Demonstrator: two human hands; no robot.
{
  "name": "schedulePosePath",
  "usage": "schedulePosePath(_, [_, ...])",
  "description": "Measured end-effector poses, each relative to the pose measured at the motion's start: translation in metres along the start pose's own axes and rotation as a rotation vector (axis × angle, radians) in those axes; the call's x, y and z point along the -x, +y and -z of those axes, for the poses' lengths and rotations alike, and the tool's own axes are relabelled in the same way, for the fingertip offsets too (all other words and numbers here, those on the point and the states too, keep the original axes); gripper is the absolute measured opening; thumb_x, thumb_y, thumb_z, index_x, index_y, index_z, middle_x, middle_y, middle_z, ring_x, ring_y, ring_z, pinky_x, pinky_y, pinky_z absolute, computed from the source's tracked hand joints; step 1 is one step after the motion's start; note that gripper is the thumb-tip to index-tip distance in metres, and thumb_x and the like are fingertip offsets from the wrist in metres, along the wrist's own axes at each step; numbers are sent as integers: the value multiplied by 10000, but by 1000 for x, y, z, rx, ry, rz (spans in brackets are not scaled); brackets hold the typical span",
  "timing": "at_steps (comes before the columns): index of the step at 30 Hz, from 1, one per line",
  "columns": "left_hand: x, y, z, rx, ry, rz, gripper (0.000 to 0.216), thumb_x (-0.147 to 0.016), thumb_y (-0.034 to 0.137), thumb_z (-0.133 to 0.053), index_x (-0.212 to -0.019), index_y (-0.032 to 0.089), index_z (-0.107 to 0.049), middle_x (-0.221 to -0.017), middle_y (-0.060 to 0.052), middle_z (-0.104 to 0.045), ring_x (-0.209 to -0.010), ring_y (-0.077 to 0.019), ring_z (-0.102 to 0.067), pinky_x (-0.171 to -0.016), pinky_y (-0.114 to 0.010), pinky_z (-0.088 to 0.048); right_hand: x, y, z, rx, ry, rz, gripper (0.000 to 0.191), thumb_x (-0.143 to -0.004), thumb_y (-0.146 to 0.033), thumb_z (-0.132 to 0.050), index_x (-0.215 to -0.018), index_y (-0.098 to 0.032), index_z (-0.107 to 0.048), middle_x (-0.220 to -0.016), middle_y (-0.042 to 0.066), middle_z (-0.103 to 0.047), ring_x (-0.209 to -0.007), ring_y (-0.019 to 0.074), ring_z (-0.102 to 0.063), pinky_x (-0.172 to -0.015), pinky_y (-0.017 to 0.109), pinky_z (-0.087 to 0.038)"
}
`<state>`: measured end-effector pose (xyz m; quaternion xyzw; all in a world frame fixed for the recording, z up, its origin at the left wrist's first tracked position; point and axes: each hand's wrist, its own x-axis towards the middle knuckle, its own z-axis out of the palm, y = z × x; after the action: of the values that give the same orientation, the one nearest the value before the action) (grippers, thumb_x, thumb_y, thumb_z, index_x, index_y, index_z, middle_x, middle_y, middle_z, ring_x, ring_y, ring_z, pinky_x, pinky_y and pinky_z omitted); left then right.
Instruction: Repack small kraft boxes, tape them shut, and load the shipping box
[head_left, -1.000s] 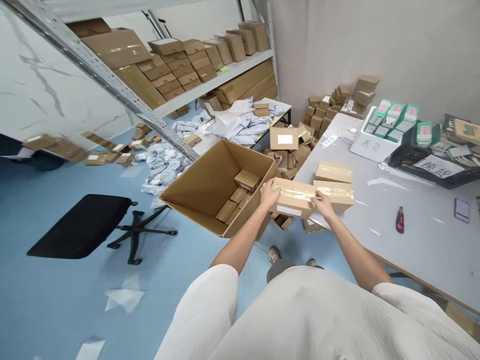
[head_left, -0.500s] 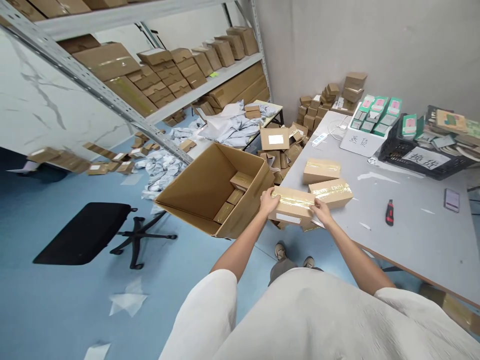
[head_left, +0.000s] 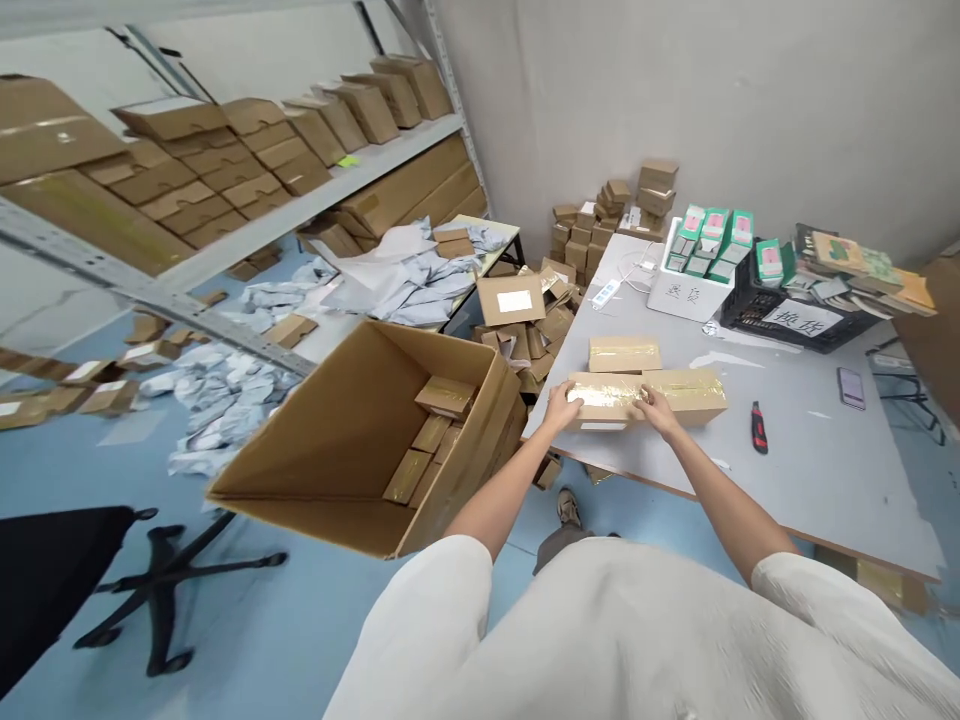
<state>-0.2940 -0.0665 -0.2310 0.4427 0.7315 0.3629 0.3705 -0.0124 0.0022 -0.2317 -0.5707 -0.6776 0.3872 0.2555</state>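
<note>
A small taped cardboard box [head_left: 606, 400] with a white label on its near side lies at the near left corner of the grey table [head_left: 810, 450]. My left hand [head_left: 561, 404] grips its left end. My right hand [head_left: 655, 410] presses on its right end, fingers curled over the top. Right behind it lie two more taped boxes: one [head_left: 694, 386] touching it on the right, another [head_left: 625, 353] further back. Left of the table stands a large open carton [head_left: 360, 440] holding several small boxes [head_left: 442, 398].
A red-and-black utility knife [head_left: 757, 428] and a phone [head_left: 851, 387] lie on the table. A white bin [head_left: 679, 293] and black crate [head_left: 795, 318] stand at its back. Shelves of boxes [head_left: 225, 160] at left; black chair [head_left: 67, 570] lower left; grey mailers [head_left: 405, 280] and loose boxes behind.
The view swung right and closer to the table. The box, held out over the table's edge beside the carton before, now rests on the table under both hands.
</note>
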Motion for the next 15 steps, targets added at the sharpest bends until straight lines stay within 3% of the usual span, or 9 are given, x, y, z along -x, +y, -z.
schedulePosePath(7, [-59,-9,-3,-77,-186,-123,732,-682,74,-756,-1397,213,-690,-1467,-133,-581,-1358,-311,-616,-1234,-418,-469,-34,6,1,-4,1,-124,601,-855,-436,-728,-1414,-216,-743,-1514,164,-686,-1438,371,-612,-1234,557,-475])
schedulePosePath(15, [-117,-12,4,-112,-266,-252,633,-692,11,-676,-1291,209,-730,-1425,-130,-563,-1368,-302,-609,-1244,-452,-483,-53,-2,-3,5,-26,-114,607,-881,-414,-703,-1457,-225,-715,-1569,142,-657,-1398,351,-648,-1202,528,-513])
